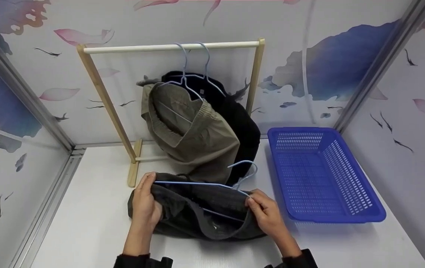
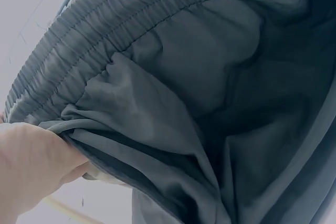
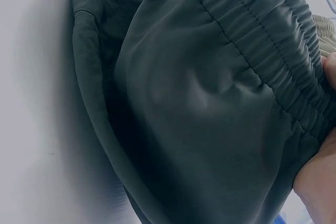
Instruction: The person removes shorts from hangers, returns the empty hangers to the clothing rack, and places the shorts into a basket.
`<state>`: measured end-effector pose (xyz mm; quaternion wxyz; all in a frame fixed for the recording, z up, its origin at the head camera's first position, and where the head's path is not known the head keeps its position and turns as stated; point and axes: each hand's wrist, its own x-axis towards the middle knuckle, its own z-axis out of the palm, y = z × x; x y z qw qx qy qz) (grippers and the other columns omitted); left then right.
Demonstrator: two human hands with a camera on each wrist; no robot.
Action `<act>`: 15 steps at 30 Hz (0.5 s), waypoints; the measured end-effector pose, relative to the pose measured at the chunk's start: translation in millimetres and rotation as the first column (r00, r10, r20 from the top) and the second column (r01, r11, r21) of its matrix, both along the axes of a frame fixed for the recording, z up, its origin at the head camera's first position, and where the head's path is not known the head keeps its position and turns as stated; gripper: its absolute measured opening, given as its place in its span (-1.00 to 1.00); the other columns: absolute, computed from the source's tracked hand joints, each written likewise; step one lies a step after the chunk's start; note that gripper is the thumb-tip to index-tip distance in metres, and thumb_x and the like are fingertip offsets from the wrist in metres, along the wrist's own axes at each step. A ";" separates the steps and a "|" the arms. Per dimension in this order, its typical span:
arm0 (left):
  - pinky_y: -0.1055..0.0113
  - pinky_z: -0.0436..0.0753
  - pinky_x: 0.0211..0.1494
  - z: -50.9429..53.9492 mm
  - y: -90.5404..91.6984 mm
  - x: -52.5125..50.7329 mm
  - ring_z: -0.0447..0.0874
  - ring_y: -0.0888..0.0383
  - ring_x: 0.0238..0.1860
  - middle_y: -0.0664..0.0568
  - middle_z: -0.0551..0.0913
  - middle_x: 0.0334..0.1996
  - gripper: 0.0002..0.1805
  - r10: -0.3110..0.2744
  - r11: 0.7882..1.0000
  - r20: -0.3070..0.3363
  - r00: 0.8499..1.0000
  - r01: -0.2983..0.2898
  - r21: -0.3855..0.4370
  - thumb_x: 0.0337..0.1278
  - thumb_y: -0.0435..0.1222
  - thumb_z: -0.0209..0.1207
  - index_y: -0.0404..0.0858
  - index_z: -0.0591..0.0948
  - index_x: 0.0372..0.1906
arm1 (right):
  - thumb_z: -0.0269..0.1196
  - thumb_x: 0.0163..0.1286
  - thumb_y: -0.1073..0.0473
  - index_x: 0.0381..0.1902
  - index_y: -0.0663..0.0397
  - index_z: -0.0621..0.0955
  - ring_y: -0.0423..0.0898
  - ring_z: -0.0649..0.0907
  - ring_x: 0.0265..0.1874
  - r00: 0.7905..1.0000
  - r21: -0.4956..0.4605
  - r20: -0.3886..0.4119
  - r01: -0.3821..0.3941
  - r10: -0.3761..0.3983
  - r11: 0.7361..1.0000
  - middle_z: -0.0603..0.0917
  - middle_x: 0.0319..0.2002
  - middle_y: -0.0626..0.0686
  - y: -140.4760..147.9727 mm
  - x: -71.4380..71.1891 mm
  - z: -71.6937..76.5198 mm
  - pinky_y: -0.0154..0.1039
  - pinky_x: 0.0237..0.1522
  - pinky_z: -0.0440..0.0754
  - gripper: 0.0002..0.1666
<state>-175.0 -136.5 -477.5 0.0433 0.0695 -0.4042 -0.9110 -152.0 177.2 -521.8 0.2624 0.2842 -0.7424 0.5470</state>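
A dark grey pair of elastic-waist pants (image 1: 212, 227) is spread at the waist between my two hands above the white table. Inside its waist opening lies a light blue wire hanger (image 1: 197, 183), its hook standing up toward the back right. My left hand (image 1: 147, 203) grips the left end of the waistband, fingers over the edge. At the other end my right hand (image 1: 266, 212) pinches the waistband beside the hanger's right shoulder. Up close in the left wrist view, the gathered waistband (image 2: 131, 19) bunches by the thumb; the right wrist view shows the fabric (image 3: 199, 108) hanging down.
Behind the hands stands a wooden rack (image 1: 171, 47) with a white bar. Khaki pants (image 1: 212, 137) and a black garment (image 1: 247, 126) hang there on blue hangers. To the right sits a blue plastic basket (image 1: 309, 178). Printed panels wall in the table (image 1: 78, 208).
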 end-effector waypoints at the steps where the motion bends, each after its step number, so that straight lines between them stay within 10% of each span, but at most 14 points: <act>1: 0.42 0.64 -0.03 -0.1 -0.3 -0.3 0.60 0.27 -0.14 0.07 0.55 -0.16 -0.73 -0.007 1.000 0.016 1.000 0.007 0.024 0.67 -0.29 -0.11 -0.25 0.57 -0.17 | 0.14 0.24 0.74 -0.48 0.26 0.56 -0.03 0.59 -0.39 1.000 -0.001 0.005 0.003 -0.003 1.000 0.61 -0.42 0.18 0.2 -0.7 -2.9 -0.37 -0.25 0.50 -0.66; 15: 0.26 0.65 0.04 -8.6 -6.4 4.2 0.65 0.11 -0.08 -0.01 0.62 -0.16 -0.52 -0.148 0.950 -0.045 0.988 0.155 0.270 0.64 0.03 -0.23 -0.23 0.55 -0.10 | 0.16 0.34 0.65 -0.45 0.15 0.58 -0.10 0.59 -0.36 0.998 -0.007 0.068 0.016 -0.015 1.000 0.62 -0.40 0.09 1.1 -5.9 -30.3 -0.37 -0.23 0.50 -0.66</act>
